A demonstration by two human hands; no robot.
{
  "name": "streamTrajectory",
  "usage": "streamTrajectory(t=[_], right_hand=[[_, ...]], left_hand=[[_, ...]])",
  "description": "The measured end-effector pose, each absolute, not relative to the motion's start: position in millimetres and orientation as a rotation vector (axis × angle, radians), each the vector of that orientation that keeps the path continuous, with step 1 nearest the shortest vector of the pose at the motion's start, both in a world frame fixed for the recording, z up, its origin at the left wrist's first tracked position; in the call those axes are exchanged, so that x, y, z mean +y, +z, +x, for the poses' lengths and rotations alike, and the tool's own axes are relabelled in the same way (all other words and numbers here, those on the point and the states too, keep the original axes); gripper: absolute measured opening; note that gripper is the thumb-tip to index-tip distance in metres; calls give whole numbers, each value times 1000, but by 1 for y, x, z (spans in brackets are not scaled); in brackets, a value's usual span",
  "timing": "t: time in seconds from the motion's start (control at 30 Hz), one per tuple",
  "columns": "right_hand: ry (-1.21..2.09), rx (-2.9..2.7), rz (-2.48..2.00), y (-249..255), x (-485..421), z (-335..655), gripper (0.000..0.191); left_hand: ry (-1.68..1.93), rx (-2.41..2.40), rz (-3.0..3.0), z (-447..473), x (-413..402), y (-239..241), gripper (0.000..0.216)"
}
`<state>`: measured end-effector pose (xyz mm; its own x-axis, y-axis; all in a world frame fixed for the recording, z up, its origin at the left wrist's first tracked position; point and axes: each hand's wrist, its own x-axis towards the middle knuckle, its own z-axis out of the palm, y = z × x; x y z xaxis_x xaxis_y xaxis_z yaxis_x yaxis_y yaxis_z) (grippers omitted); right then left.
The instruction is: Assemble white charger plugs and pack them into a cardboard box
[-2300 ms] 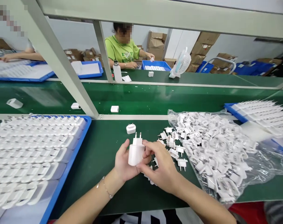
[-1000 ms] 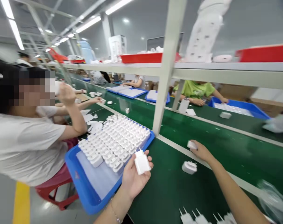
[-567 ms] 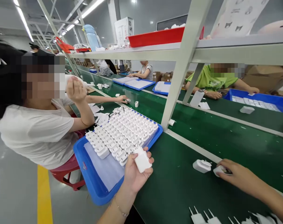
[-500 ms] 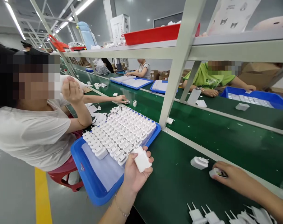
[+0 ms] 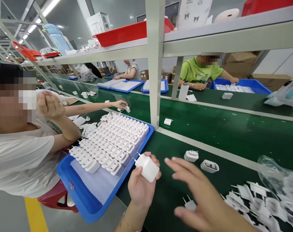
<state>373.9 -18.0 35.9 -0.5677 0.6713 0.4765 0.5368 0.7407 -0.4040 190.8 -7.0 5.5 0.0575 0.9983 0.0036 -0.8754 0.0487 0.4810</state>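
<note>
My left hand [image 5: 140,188] is closed round a white charger [image 5: 147,167] with two pins, held just off the near corner of a blue tray [image 5: 88,201] filled with rows of white chargers. My right hand [image 5: 197,193] hovers in front of me with fingers spread and nothing in it. Beyond it on the green bench lie a white charger body [image 5: 191,155] and an open white shell [image 5: 209,166]. Loose white plug pieces [image 5: 255,201] lie to its right; one plug piece [image 5: 190,204] sits just under the fingers.
A person in a white shirt [image 5: 21,161] sits close on my left, one arm stretched across the bench. A grey frame post [image 5: 155,64] rises beside the tray. A green conveyor belt [image 5: 233,127] runs behind, carrying a small white part [image 5: 167,121]. Workers sit across it.
My right hand let go of the white shell it had fetched from the belt and drew back toward me, fingers now spread. My view swung right; the left hand keeps its charger.
</note>
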Motion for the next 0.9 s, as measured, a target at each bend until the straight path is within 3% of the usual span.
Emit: streamTrajectory(t=[0.2, 0.57, 0.9], right_hand=[[204, -2399, -771, 16, -22, 342, 66], [139, -2289, -740, 11, -29, 341, 51], [256, -2257, -678, 5, -33, 340, 49]], left_hand=[[1469, 448, 440, 199, -9, 1, 32], [1474, 476, 571, 203, -11, 0, 33], [1444, 482, 550, 206, -10, 0, 38]])
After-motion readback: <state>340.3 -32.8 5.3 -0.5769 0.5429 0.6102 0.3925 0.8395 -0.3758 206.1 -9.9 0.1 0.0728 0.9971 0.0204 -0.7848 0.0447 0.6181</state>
